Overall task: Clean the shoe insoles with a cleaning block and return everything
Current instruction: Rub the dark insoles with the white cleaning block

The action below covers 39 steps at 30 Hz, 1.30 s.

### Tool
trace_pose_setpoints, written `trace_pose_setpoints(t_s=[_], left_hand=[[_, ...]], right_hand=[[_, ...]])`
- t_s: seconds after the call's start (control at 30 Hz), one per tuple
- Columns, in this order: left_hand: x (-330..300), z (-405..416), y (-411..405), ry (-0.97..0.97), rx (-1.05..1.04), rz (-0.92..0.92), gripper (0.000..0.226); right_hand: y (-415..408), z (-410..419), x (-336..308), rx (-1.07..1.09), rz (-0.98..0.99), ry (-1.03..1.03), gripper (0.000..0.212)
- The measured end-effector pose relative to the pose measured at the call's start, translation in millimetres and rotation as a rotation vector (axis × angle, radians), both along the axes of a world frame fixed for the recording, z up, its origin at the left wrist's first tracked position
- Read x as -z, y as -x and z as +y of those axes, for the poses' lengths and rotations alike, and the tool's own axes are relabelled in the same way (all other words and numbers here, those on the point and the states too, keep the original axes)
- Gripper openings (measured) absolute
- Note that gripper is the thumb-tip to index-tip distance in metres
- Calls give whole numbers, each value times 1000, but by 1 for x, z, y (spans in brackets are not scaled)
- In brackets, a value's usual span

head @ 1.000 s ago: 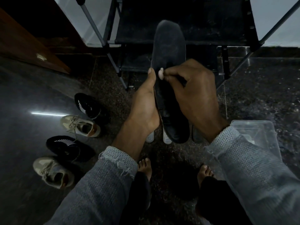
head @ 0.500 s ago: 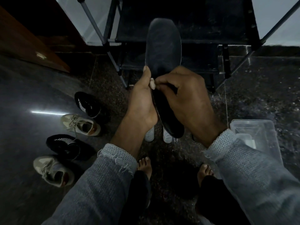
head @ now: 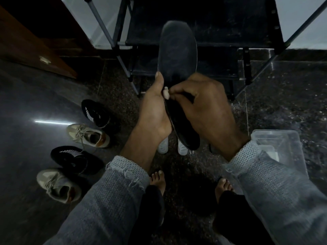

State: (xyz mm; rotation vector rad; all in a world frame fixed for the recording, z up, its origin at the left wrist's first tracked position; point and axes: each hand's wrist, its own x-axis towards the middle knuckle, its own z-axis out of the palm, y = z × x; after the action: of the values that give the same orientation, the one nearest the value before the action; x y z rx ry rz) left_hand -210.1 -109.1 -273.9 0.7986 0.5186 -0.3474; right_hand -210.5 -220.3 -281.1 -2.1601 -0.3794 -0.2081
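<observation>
Holding the floppy, light insole (head: 177, 55) mid-length with left hand (head: 154, 110); right hand (head: 203, 103) pinches the tiny cleaning block (head: 166, 94).

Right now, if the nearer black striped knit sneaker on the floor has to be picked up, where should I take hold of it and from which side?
Grip the black striped knit sneaker at its heel collar, coming from above on the right. It lies flat on the floor, striped toe pointing left, so the opening faces the person, probably giving fingers a rim to hook.
</observation>
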Motion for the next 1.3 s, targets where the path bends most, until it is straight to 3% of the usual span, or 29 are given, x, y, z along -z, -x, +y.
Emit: trace_pose_setpoints(t_s=[0.17,0.4,0.57,0.67,0.9,1.07,1.3], left_hand=[[-1,9,-4,26,-60,-26,67],[0,-1,1,-6,3,21,52],[-2,7,-3,25,-39,-30,64],[-2,6,-3,25,-48,-20,56],[-2,0,0,52,17,-47,53],[-4,1,-2,31,23,-81,60],[-1,1,-4,-9,48,-91,52]], right_hand=[[2,-4,1,-231,74,63,9],[-1,-1,3,-24,-4,-2,11],[0,-6,-5,-219,87,60,9],[0,-8,-3,-204,138,66,8],[-1,-3,3,103,162,-138,7],[-8,-15,-1,112,380,-450,4],[-9,-15,-1,165,443,-566,5]])
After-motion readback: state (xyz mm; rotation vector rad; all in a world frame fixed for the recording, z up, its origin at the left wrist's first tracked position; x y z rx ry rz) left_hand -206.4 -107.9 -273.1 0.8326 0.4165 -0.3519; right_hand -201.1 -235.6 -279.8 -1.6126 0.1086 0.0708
